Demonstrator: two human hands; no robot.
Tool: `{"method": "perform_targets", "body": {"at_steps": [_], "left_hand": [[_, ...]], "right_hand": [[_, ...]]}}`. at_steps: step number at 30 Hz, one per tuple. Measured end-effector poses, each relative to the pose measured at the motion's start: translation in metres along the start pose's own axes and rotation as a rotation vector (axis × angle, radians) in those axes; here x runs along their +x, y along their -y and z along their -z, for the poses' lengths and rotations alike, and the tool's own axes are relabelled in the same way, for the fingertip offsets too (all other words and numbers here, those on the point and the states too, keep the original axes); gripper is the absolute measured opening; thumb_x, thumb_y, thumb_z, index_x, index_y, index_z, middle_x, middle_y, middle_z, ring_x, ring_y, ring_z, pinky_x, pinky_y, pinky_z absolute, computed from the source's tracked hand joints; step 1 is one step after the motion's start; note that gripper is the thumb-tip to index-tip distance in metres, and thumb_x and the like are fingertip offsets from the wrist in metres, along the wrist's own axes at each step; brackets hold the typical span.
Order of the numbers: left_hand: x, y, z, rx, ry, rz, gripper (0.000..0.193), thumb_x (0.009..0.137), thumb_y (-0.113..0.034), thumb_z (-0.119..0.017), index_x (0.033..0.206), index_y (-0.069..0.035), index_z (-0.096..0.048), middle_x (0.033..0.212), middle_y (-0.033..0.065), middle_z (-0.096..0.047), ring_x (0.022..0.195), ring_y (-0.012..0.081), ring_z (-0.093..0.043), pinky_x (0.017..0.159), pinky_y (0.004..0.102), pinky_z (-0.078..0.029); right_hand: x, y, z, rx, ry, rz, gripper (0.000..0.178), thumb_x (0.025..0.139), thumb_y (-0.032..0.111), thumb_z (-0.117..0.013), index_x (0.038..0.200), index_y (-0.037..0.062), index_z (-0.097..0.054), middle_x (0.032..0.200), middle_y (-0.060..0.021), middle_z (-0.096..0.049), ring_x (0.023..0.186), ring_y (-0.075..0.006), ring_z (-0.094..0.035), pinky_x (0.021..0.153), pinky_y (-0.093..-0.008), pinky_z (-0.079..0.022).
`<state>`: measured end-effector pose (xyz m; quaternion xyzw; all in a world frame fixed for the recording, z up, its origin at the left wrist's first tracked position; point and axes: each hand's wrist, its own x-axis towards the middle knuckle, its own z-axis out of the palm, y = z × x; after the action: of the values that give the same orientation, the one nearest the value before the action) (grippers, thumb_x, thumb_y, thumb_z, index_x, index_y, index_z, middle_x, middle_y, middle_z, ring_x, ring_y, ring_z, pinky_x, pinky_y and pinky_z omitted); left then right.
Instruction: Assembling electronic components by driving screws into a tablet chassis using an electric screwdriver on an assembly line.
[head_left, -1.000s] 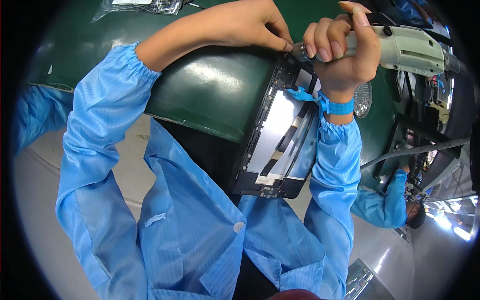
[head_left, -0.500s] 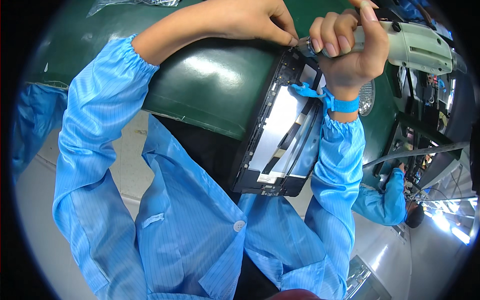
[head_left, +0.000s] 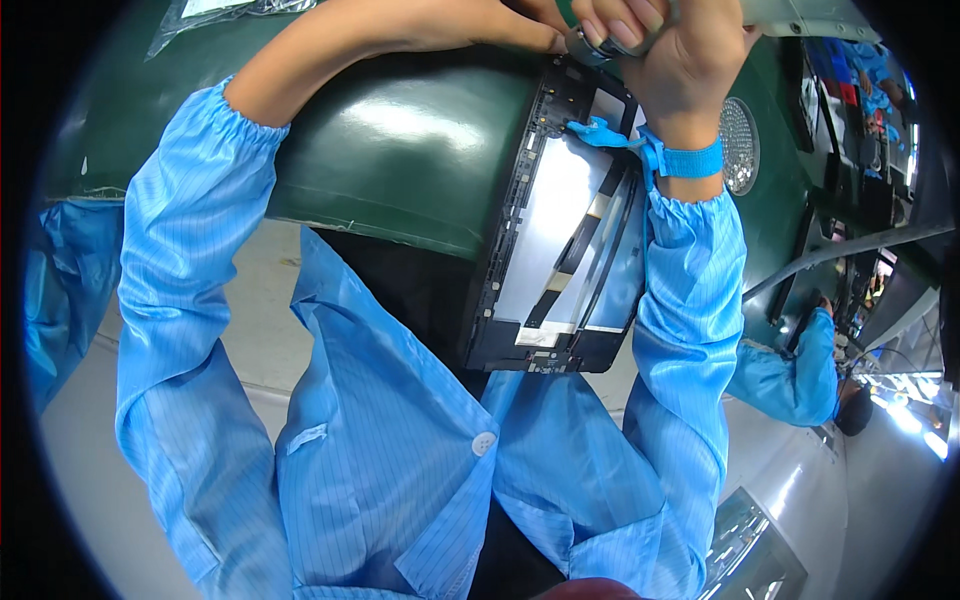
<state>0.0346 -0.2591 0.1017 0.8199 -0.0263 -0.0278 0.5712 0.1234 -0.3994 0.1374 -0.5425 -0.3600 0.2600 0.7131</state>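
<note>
Right hand (head_left: pixel 697 55) clamps a pale tool (head_left: pixel 812 14) at the far end of an open device (head_left: pixel 545 235), which overhangs the tabletop (head_left: pixel 400 185), long axis pointing away from the wearer. Left hand (head_left: pixel 480 22), cropped, is beside that end (whether pinching, I cannot tell).

The tablet (head_left: pixel 560 215) is laid across the table's (head_left: pixel 400 190) near edge, its far end flanked by left hand (head_left: pixel 490 22) and right hand (head_left: pixel 690 45); a bag (head_left: pixel 215 12) is placed far left, a round object (head_left: pixel 740 147) right.

Clear bag (head_left: pixel 185 24), grey cable (head_left: pixel 862 244)
</note>
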Motion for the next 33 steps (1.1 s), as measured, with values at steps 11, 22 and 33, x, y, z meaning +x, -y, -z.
{"method": "perform_targets", "body": {"at_steps": [11, 22, 33], "left_hand": [[0.001, 0.002, 0.001, 0.042, -0.018, -0.02, 0.026, 0.088, -0.018, -0.068, 0.096, 0.006, -0.071, 0.072, 0.0104, -0.069, 0.064, 0.0102, -0.054, 0.062, 0.0285, -0.047], [0.011, 0.001, -0.003, 0.036, 0.017, 0.141, 0.02, 0.085, -0.013, -0.069, 0.092, 0.006, -0.071, 0.077, 0.0085, -0.07, 0.07, 0.0103, -0.058, 0.067, 0.0269, -0.047], [0.011, 0.019, -0.009, 0.176, -0.061, 0.026, 0.018, 0.089, -0.014, -0.068, 0.092, 0.004, -0.069, 0.075, -0.002, -0.06, 0.076, 0.0074, -0.05, 0.069, 0.0267, -0.041]], "right_hand": [[-0.005, 0.006, -0.003, -0.105, -0.002, 0.063, 0.034, 0.099, 0.033, -0.057, 0.084, 0.002, -0.055, 0.047, 0.003, -0.036, 0.035, -0.009, -0.034, 0.037, -0.0245, -0.034], [-0.001, 0.011, -0.009, -0.127, -0.138, 0.191, 0.119, 0.076, 0.094, -0.016, 0.092, -0.0133, -0.064, 0.048, -0.0073, -0.05, 0.033, -0.0144, -0.044, 0.03, -0.0255, -0.038], [0.009, -0.018, 0.033, 0.021, 0.169, 0.385, 0.054, 0.09, 0.049, -0.069, 0.114, 0.0022, -0.055, 0.08, -0.0095, -0.061, 0.052, -0.0065, -0.05, 0.045, -0.0194, -0.04]]}}
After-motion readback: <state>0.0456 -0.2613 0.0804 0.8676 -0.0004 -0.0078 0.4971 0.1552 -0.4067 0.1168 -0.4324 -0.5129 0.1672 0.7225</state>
